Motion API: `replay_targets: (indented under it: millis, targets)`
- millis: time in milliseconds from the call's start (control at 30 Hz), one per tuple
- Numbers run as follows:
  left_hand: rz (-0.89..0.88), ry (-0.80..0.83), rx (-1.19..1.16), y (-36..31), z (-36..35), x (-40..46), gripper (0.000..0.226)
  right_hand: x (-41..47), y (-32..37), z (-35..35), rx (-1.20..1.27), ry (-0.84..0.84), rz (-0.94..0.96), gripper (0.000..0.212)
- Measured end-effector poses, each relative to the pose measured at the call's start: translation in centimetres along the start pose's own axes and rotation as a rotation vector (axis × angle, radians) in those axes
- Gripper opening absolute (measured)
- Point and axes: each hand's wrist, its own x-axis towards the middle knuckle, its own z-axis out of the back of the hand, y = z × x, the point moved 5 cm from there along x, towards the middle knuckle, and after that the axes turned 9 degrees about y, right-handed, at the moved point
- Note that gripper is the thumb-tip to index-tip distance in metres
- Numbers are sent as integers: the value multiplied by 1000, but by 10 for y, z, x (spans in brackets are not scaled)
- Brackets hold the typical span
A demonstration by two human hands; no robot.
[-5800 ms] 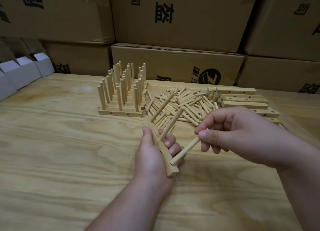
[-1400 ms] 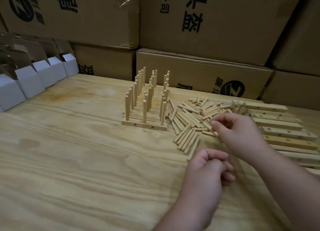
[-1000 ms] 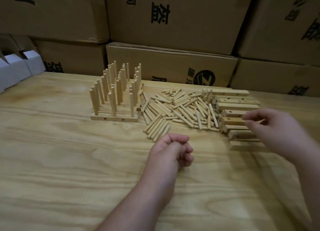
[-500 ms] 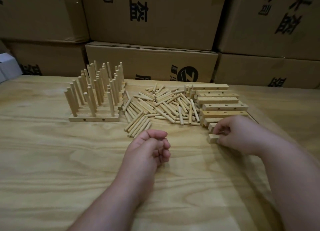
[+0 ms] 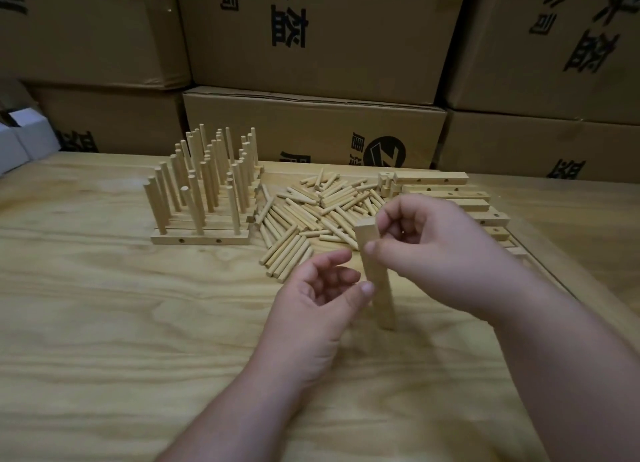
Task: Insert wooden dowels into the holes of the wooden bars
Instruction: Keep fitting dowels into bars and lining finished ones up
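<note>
My right hand (image 5: 440, 250) is shut on the upper part of a wooden bar (image 5: 379, 288), which stands nearly upright with its lower end close to the table. Just left of that bar, my left hand (image 5: 318, 299) is open, thumb and fingers curled and spread, the thumb tip close to the bar's side. A heap of loose dowels (image 5: 311, 212) lies beyond the hands. Bars without dowels (image 5: 446, 181) are stacked at the right, partly hidden by my right hand. Finished bars with upright dowels (image 5: 204, 198) stand at the left.
The plywood table (image 5: 121, 340) runs toward me. Stacked cardboard boxes (image 5: 311, 126) wall off the far edge. White cartons (image 5: 24, 139) sit at the far left. The table's right edge (image 5: 561, 278) lies close behind my right wrist.
My right hand has lifted a bar off the right-hand stack and brought it upright toward the middle. My left hand has opened from a loose fist and risen toward the bar.
</note>
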Motion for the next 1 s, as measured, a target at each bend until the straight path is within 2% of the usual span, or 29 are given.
replay_targets:
  millis: [167, 267, 333, 400, 500, 567, 667, 867, 1000]
  targets:
    - [-6, 10, 26, -3, 0, 0, 46, 3, 4, -22, 110, -32, 57, 9]
    - [38, -50, -1, 0, 4, 0, 28, 4, 2, -25, 178, -93, 80, 9]
    - [77, -72, -97, 1, 7, 0, 14, 6, -7, -25, 273, -139, 52, 19]
    - [117, -128, -248, 2, 10, 2, 9, 8, -22, -27, 294, -207, -12, 20]
    - [206, -240, -449, 6, 15, 3, 26, 12, -46, -33, 99, -251, -88, 8]
    - [218, -214, -596, 4, 16, 1, 41, 16, -53, -38, -67, -232, -77, 5]
    - [148, -170, -747, -3, 21, 0, 46, 32, -48, -50, -330, -112, 1, 20]
    - [112, -266, -902, -4, 32, 1, 44, 79, -20, -74, -680, 298, 88, 63]
    - [116, -311, -949, -3, 35, 1, 44, 98, -5, -92, -976, 510, 184, 74]
